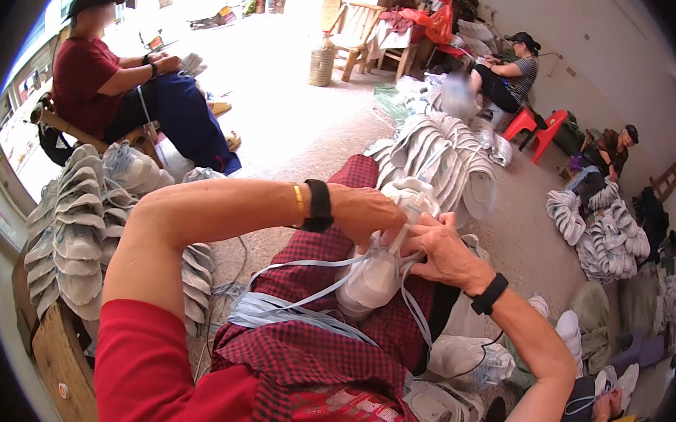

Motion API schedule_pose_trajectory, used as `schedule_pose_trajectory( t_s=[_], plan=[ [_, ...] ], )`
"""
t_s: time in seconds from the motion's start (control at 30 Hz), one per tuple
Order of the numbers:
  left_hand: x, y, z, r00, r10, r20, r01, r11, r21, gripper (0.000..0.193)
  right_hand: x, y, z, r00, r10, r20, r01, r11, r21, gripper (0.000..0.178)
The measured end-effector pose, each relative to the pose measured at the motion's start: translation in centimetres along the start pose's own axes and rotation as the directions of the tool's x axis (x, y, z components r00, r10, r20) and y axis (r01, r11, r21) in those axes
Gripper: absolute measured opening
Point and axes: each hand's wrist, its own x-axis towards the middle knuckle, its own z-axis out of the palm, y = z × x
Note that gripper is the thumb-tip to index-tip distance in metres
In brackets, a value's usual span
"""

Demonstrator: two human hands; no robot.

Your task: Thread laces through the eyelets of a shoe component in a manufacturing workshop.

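A pale grey-white shoe (369, 282) rests on my lap with its toe toward me. My left hand (369, 215) bends over its lacing area from the left, fingers closed and their tips partly hidden. On the other side my right hand (449, 252) pinches at the lacing, thumb and fingers pressed together. Light blue shoelaces (303, 268) trail from both sides of the shoe. A bundle of similar laces (280, 314) lies across the red-and-black checked apron (289, 353) on my lap.
Shoe stacks stand at left (78, 232) and ahead (448, 152); more shoes (469, 360) lie by my right side. A person in dark red (89, 76) sits at left, another (520, 75) beyond the pile near a red stool (547, 135). Other people sit at right.
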Motion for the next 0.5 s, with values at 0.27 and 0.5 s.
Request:
schedule_pose_trajectory(
  t_s=[0.27,0.5],
  plan=[
    [-0.8,1.0,1.6,0.980,-0.018,-0.199,0.043,0.991,0.124,0.022,-0.7,-0.8,2.5,0.973,-0.005,-0.232,-0.058,0.963,-0.263,0.017],
    [-1.5,2.5,2.2,0.940,-0.203,-0.276,0.177,0.977,-0.115,0.023,-1.5,-0.6,3.4,0.941,-0.033,-0.335,-0.083,0.942,-0.326,0.024]
  ],
)
